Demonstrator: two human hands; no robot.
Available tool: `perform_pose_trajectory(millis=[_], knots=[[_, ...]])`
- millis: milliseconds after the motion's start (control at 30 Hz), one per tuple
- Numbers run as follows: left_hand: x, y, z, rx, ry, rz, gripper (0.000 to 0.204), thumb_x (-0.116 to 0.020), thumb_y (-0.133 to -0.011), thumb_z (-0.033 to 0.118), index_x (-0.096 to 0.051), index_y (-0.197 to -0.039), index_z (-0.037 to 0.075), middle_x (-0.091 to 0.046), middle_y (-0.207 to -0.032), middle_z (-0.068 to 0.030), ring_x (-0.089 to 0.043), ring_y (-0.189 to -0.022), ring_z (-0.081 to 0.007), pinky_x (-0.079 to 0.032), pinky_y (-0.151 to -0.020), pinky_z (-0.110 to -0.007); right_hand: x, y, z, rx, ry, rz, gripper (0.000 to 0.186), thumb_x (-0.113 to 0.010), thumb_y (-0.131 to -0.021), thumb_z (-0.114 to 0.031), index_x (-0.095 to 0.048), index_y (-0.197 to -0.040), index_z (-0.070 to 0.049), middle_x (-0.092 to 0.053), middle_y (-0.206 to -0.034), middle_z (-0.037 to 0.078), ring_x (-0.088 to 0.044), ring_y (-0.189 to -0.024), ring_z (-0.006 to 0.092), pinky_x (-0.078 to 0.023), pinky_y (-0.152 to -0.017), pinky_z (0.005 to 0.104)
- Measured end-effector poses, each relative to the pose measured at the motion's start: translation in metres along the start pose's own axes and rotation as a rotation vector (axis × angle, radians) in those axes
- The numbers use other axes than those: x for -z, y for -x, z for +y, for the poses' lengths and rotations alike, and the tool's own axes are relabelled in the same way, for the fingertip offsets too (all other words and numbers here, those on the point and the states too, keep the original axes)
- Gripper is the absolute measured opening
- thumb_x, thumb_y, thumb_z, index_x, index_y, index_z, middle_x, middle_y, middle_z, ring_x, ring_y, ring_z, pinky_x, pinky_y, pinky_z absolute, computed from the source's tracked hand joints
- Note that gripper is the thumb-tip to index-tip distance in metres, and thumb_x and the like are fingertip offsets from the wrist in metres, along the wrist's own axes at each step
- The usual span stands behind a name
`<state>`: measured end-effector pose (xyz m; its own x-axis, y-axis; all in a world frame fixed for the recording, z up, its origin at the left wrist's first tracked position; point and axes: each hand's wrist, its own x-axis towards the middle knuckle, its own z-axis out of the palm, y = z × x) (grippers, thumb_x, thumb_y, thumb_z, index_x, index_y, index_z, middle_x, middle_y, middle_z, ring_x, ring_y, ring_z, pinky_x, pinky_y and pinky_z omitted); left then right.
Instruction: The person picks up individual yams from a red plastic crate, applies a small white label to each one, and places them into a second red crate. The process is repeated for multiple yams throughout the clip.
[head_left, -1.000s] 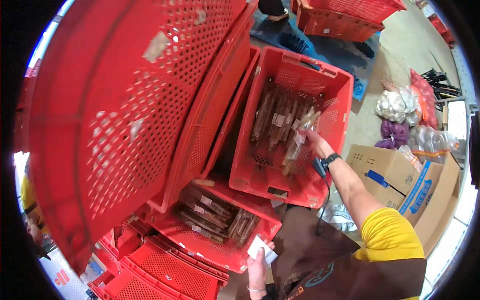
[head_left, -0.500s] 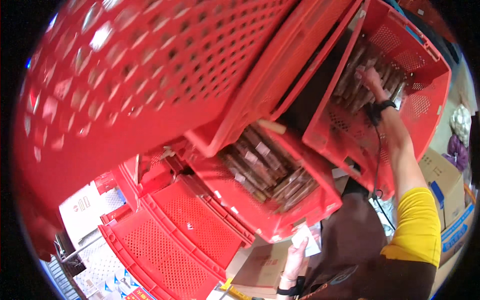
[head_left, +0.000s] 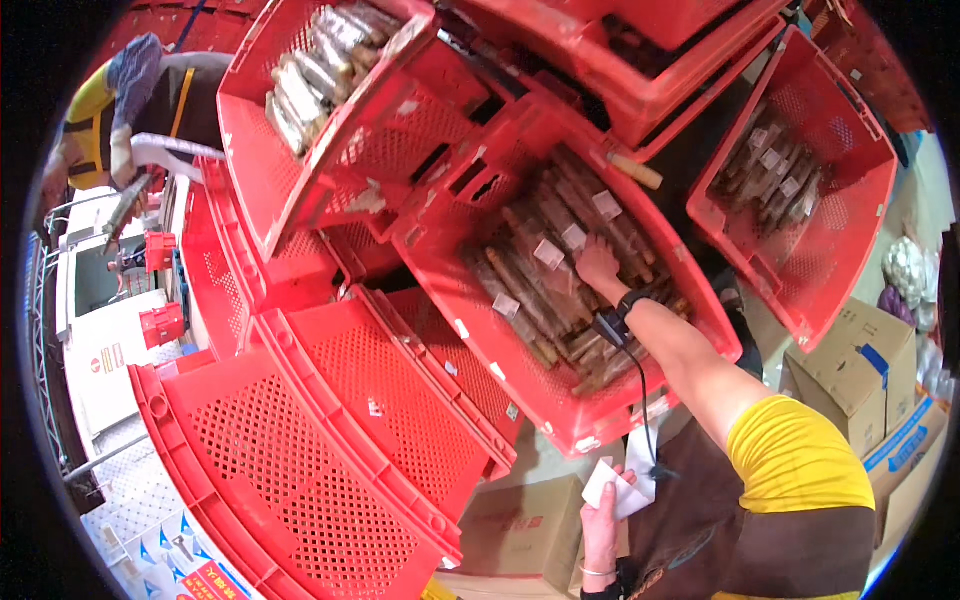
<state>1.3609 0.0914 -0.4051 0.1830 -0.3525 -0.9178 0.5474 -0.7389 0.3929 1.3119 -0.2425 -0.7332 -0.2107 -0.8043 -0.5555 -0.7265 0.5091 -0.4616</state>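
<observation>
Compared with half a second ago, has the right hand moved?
Yes. The right hand has moved leftward, out of the far-right red crate and into the middle red crate.

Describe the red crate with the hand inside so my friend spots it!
Find the yellow sleeve on the right, then follow the bare arm leftward and up to the right hand. Around it is a red crate of long, brown packets with white labels. Only this crate has a hand inside.

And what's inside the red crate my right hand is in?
Long brown plastic-wrapped pieces, several with white labels. Your right hand covers some of them; whatever lies beneath the uppermost pieces can't be seen.
</observation>
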Motion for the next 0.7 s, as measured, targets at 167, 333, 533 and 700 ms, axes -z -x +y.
perform_pose_trajectory(millis=[167, 333, 533, 700], knots=[[0.046, 0.012, -0.030, -0.033, 0.136, 0.054, 0.039, -0.051, -0.102, 0.015, -0.049, -0.134, -0.006, -0.063, -0.122, -0.0148, -0.064, -0.109, -0.0241, -0.048, -0.099, -0.037, -0.029, 0.017, -0.029, -0.167, -0.038, -0.067, 0.064, -0.064, -0.084, -0.042, -0.048, -0.131, -0.001, -0.048, -0.137, 0.020, -0.044, -0.125, 0.0453, -0.041, -0.103, 0.0495], [0.051, 0.010, -0.026, -0.046, 0.133, 0.028, 0.037, -0.049, -0.102, 0.015, -0.051, -0.132, -0.005, -0.066, -0.118, -0.0158, -0.064, -0.108, -0.0225, -0.047, -0.098, -0.035, -0.027, -0.018, 0.003, 0.028, -0.082, -0.146, 0.067, -0.074, -0.072, -0.042, -0.059, -0.120, 0.002, -0.060, -0.121, 0.024, -0.057, -0.113, 0.0403, -0.047, -0.094, 0.0462], [0.032, 0.010, -0.011, -0.063, 0.098, -0.013, 0.038, -0.050, -0.102, 0.016, -0.051, -0.133, -0.005, -0.066, -0.117, -0.0174, -0.065, -0.107, -0.0231, -0.049, -0.096, -0.036, 0.023, -0.045, 0.033, 0.074, -0.213, -0.367, 0.057, -0.077, -0.076, -0.043, -0.062, -0.109, 0.001, -0.067, -0.100, 0.014, -0.065, -0.088, 0.0250, -0.051, -0.070, 0.0414], [0.016, 0.017, 0.011, -0.070, 0.083, -0.116, 0.041, -0.052, -0.101, 0.020, -0.050, -0.133, -0.005, -0.067, -0.115, -0.0173, -0.065, -0.107, -0.0250, -0.050, -0.097, -0.040, 0.086, 0.043, 0.069, -0.151, -0.869, -0.897, 0.036, -0.070, -0.089, -0.022, -0.062, -0.118, -0.003, -0.066, -0.110, 0.005, -0.061, -0.100, 0.0169, -0.049, -0.086, 0.0363]])
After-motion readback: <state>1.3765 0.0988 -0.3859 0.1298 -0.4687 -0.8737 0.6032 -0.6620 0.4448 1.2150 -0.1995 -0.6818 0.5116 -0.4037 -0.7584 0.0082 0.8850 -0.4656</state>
